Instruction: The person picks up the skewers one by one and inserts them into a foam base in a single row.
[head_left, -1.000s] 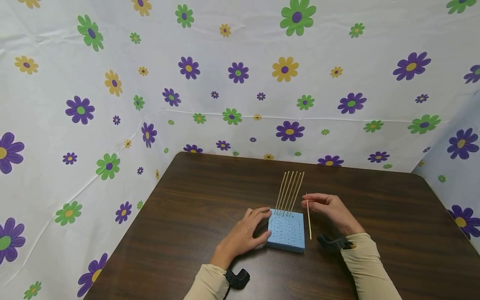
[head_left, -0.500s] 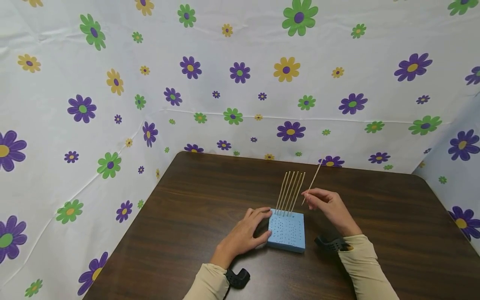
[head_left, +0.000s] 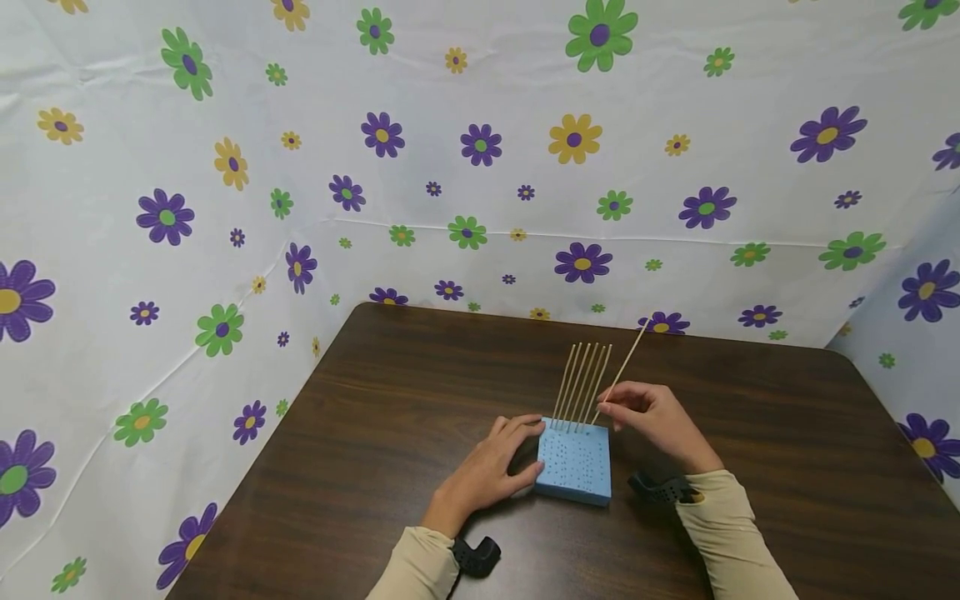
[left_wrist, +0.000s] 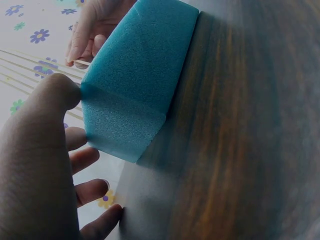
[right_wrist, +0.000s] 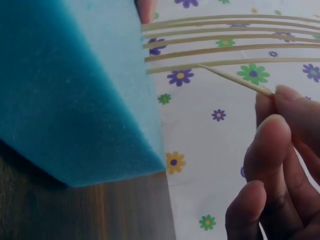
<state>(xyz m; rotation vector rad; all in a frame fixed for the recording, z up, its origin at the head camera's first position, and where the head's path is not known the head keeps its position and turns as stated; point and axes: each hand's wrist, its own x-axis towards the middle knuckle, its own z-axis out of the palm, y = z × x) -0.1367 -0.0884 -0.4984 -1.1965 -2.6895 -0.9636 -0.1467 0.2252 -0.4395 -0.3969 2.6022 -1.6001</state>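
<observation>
A light-blue foam block (head_left: pixel 573 467) dotted with small holes lies on the table. Several thin wooden skewers (head_left: pixel 577 387) stand in a row along its far edge, leaning slightly right. At the block's left side, my left hand (head_left: pixel 491 467) grips it, with the thumb and index finger against the edge and corner. My right hand (head_left: pixel 656 417) pinches another wooden skewer (head_left: pixel 630 354) between thumb and fingertips, just beyond the block's far right corner. In the right wrist view this skewer's pointed tip (right_wrist: pixel 210 70) slants down toward the block, apart from its top.
The dark wood-grain table (head_left: pixel 360 433) extends around the block. A white flower-patterned cloth (head_left: pixel 480 167) hangs behind and at both sides. Each wrist carries a black camera strap.
The right hand has swung its skewer from tip-down in front to leaning up and back, then shifted slightly left and down toward the block. The left hand has stayed in place.
</observation>
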